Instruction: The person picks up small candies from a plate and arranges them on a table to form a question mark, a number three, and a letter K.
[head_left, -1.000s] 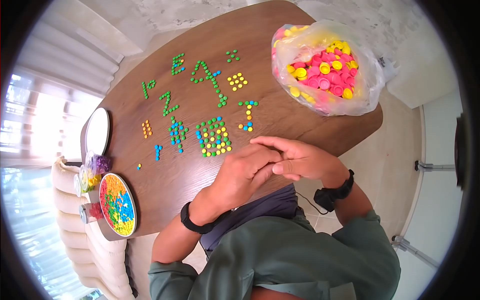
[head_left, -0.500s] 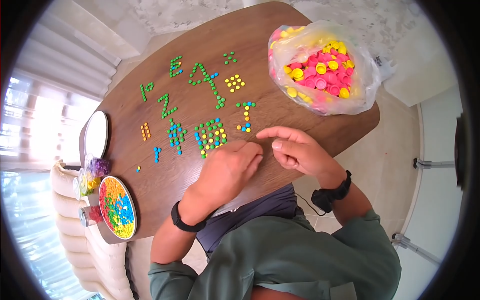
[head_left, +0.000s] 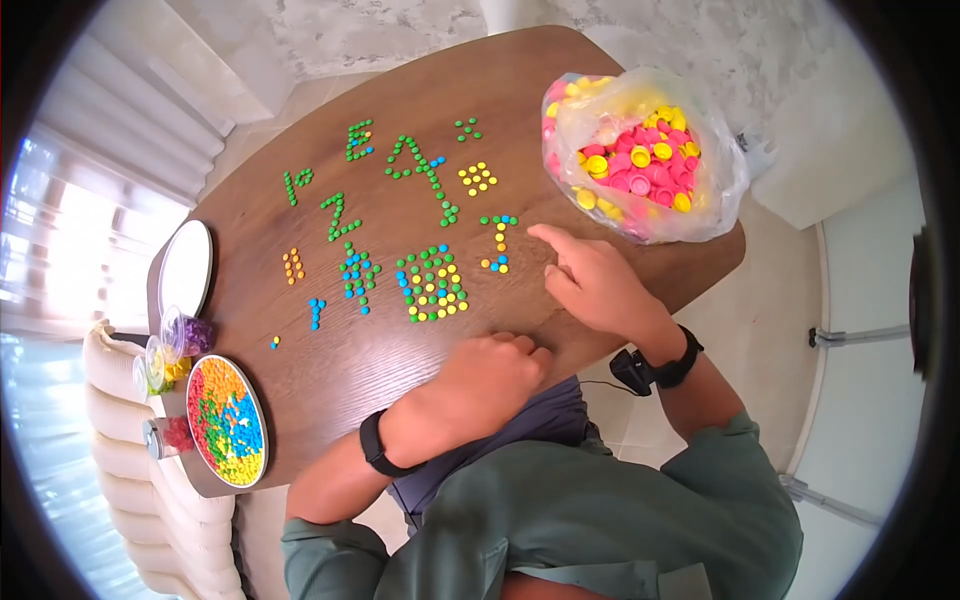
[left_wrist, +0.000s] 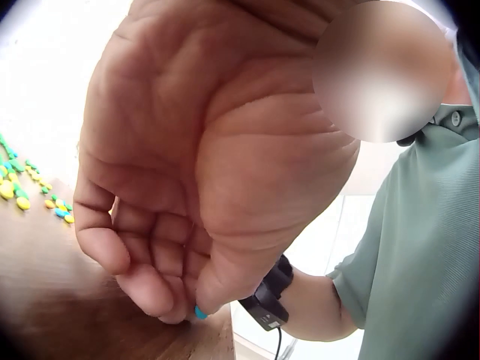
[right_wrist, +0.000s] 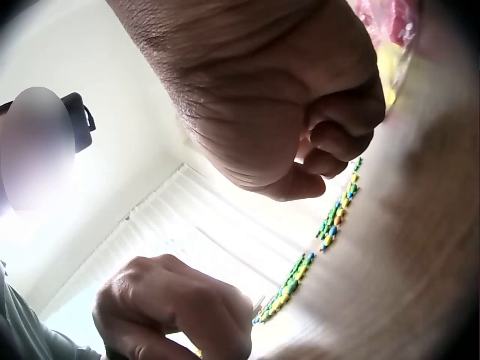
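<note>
My left hand (head_left: pixel 490 385) hangs low over the table's front edge, fingers curled in. A blue candy (left_wrist: pixel 201 312) shows at the tip of its thumb, pinched against the fingers; the rest of what the palm may hold is hidden. My right hand (head_left: pixel 598 285) is over the table, index finger stretched out and the other fingers loosely bent, with nothing seen in them. Its index fingertip is just right of a J-shaped row of candies (head_left: pixel 501 243). Left of that lies a square block of green, yellow and blue candies (head_left: pixel 433 284).
More candy patterns, such as a green Z (head_left: pixel 340 217) and a yellow cluster (head_left: pixel 478 179), cover the table (head_left: pixel 330 400). A clear bag (head_left: pixel 715 190) of pink and yellow caps stands at right. A plate of sorted candies (head_left: pixel 228 422), a white plate (head_left: pixel 186 268) and jars (head_left: pixel 172 340) line the left edge.
My hands were together a second ago and have parted. The left has drawn back toward the table's front edge; the right has moved forward beside the J-shaped row.
</note>
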